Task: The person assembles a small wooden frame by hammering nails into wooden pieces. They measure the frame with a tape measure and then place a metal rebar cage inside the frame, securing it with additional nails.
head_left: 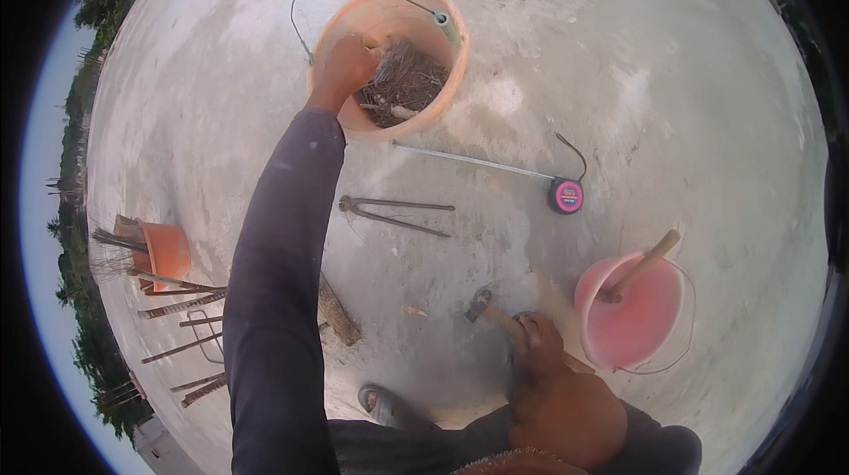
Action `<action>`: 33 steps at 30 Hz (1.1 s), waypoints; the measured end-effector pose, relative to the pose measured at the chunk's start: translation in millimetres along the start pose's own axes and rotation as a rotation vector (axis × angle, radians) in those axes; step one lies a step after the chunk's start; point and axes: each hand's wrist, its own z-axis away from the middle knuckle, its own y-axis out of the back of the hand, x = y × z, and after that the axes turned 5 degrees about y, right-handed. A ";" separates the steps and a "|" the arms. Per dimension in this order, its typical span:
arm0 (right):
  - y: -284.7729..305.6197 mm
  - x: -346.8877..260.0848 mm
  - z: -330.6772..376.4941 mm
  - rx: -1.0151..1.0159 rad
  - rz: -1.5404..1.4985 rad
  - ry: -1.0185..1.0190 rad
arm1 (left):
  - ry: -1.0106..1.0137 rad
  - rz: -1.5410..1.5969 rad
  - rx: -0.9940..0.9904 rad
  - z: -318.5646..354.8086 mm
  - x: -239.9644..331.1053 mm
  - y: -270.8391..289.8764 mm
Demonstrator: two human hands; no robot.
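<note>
With your left hand (347, 64) buried fingers-down among the sharp wire scraps in the orange bucket (389, 59) at the slab's far edge, and your right hand (539, 351) closed round the hammer (492, 312), a jab or cut looked likely.

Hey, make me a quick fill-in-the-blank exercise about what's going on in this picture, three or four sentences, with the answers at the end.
1. The left hand reaches into the ____ bucket.
2. The right hand grips a ____ by its wooden handle.
3. A wooden stick leans inside the ____ bucket.
4. The pincers lie on the concrete between the large bucket and the ____.

Missing words: orange; hammer; pink; hammer
</note>
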 end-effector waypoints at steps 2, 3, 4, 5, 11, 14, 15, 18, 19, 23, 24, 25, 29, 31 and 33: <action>0.8 1.9 0.7 0.016 -0.008 0.005 | 0.009 -0.155 -0.060 -21.2 -5.4 -25.8; 1.8 2.8 1.3 0.028 -0.013 0.014 | -0.068 -0.106 -0.051 -26.5 -9.3 -34.7; 2.8 3.5 1.8 0.055 -0.017 0.036 | -0.144 -0.058 -0.040 -31.0 -12.3 -40.9; 4.3 4.1 2.4 0.067 -0.016 0.055 | -0.210 -0.013 -0.033 -33.8 -14.3 -45.2; 11.6 5.1 0.9 -0.011 0.054 0.104 | -0.118 -0.298 -0.022 -34.3 6.7 -42.7; 9.6 5.5 0.2 -0.010 0.024 0.100 | -0.155 -0.431 0.052 -14.7 26.0 -1.8; 7.8 5.8 0.4 -0.045 0.009 0.064 | -0.116 -0.510 -0.026 4.4 27.3 20.4; 4.1 6.7 4.2 -0.100 0.008 0.051 | 0.046 -0.108 0.095 85.2 30.2 87.1; 4.3 7.3 5.4 -0.116 0.021 0.076 | 0.117 0.064 0.156 119.3 37.0 114.4; 2.9 9.5 3.5 -0.129 0.030 0.049 | 0.247 0.636 0.392 233.5 -4.4 157.5; 3.7 9.7 3.9 -0.135 0.028 0.037 | 0.318 0.770 0.467 258.0 -16.6 151.7; 4.2 10.1 3.6 -0.133 0.039 0.055 | 0.319 0.813 0.500 276.2 -30.0 138.3; 7.5 8.2 -0.2 -0.140 0.059 0.106 | 0.716 0.867 0.628 335.2 -85.8 76.4; 11.1 3.9 -5.2 -0.179 0.065 0.102 | 0.830 0.805 0.621 349.3 -109.1 41.1; 16.7 -4.1 -13.0 -0.235 0.071 0.049 | 0.860 0.638 0.618 362.6 -128.0 11.3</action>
